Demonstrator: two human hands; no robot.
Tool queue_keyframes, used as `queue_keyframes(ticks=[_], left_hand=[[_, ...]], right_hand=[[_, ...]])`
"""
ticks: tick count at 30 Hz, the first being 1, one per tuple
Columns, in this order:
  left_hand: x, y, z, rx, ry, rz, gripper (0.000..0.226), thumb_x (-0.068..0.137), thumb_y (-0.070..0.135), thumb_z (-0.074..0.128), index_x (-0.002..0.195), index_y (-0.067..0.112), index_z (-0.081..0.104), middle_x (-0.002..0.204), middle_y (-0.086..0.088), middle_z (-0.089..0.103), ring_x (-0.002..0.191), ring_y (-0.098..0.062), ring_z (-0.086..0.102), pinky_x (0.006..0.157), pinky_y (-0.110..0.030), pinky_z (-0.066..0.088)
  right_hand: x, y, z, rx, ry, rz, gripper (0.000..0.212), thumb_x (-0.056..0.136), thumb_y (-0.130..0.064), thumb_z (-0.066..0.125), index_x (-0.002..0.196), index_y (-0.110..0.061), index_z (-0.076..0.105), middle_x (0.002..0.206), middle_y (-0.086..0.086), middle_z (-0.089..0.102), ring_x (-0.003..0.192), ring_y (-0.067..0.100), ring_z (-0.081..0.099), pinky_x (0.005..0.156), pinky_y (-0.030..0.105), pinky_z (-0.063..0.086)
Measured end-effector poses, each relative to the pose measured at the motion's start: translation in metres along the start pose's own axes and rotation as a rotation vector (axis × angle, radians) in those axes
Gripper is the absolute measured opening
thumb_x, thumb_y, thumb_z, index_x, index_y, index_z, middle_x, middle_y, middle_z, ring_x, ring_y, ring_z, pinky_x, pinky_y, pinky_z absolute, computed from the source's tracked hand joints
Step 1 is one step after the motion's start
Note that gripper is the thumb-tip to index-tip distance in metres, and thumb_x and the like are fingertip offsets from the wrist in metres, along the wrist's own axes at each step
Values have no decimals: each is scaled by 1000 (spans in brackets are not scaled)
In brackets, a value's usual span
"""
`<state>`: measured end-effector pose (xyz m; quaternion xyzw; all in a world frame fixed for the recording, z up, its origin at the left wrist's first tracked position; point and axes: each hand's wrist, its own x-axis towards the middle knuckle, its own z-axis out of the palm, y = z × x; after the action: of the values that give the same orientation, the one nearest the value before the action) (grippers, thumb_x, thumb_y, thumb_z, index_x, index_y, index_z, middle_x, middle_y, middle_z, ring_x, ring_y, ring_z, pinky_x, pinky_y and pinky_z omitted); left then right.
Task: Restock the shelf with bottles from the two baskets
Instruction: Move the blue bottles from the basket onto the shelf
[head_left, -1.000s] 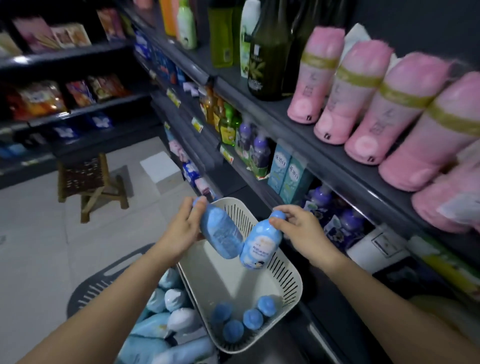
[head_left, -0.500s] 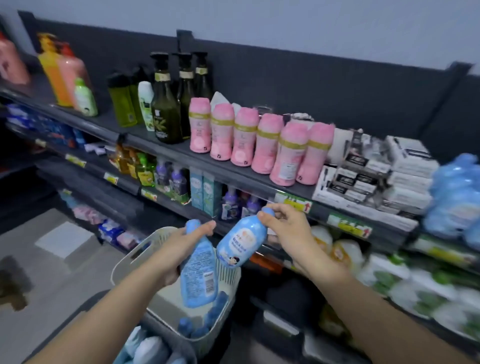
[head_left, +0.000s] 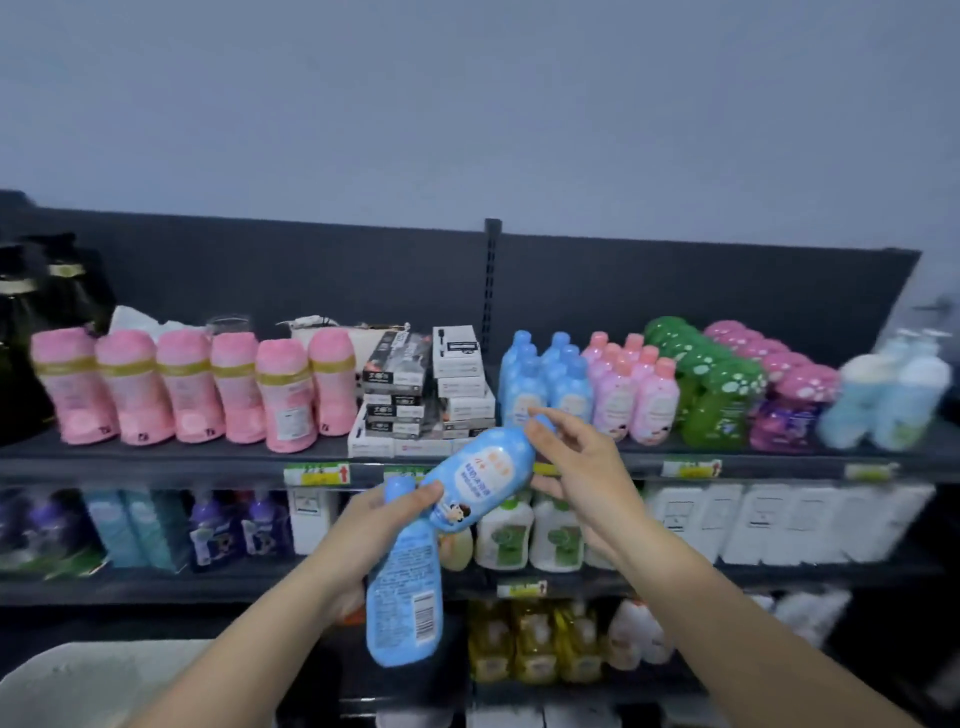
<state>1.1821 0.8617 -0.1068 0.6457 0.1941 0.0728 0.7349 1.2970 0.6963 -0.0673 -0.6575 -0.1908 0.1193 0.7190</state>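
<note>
My left hand (head_left: 363, 530) grips an upright blue bottle (head_left: 405, 597) by its neck, back label and barcode facing me. My right hand (head_left: 582, 467) holds a second blue bottle (head_left: 483, 478) by its cap end; it lies tilted, label toward me, its base touching my left fingers. Both bottles hang in front of the top shelf (head_left: 208, 462). A group of matching blue bottles (head_left: 540, 384) stands on that shelf just behind my right hand. A pale basket rim (head_left: 78, 680) shows at the bottom left.
On the top shelf stand pink bottles (head_left: 176, 389) at left, stacked black and white boxes (head_left: 426, 395), small pink bottles (head_left: 628, 389), green bottles (head_left: 711, 379), magenta ones (head_left: 784, 395) and pale blue ones (head_left: 893, 395). Lower shelves hold white and yellow bottles.
The view has swung right and up to face the top shelf. Both hands rose with their bottles and the basket dropped to the frame's bottom edge.
</note>
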Motion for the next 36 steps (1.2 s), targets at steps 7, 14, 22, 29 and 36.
queue_keyframes(ticks=[7, 14, 22, 29, 36], left_hand=[[37, 33, 96, 74, 3, 79, 24, 87, 33, 63, 92, 10, 68, 73, -7, 73, 63, -21, 68, 61, -31, 50], [81, 99, 152, -210, 213, 173, 32, 88, 37, 63, 95, 6, 62, 72, -4, 72, 59, -16, 67, 59, -30, 57], [114, 170, 179, -500, 411, 177, 52, 95, 56, 35, 97, 6, 48, 98, -17, 62, 75, -33, 63, 55, -53, 50], [153, 209, 152, -492, 350, 284, 52, 94, 55, 37, 106, 6, 52, 109, -12, 63, 88, -34, 63, 62, -61, 49], [224, 243, 112, -162, 389, 512, 36, 87, 54, 56, 99, 20, 51, 98, 3, 70, 86, -12, 67, 76, -34, 53]], right_hand=[[24, -38, -97, -5, 70, -114, 19, 91, -6, 57, 91, -25, 61, 88, 2, 59, 76, 9, 63, 63, 24, 58], [78, -83, -168, -22, 71, -230, 16, 90, -7, 60, 94, -22, 62, 90, -6, 64, 85, 10, 63, 77, 33, 56], [135, -115, -197, 29, 117, -310, 15, 90, -8, 60, 103, -16, 63, 90, -5, 63, 83, 9, 64, 80, 35, 58], [203, -133, -186, 53, 133, -350, 20, 89, -14, 62, 110, -14, 61, 97, -4, 62, 93, 13, 64, 76, 31, 58], [287, -128, -147, -41, 129, -336, 19, 89, -15, 63, 107, -17, 61, 97, -5, 61, 94, 12, 63, 75, 31, 57]])
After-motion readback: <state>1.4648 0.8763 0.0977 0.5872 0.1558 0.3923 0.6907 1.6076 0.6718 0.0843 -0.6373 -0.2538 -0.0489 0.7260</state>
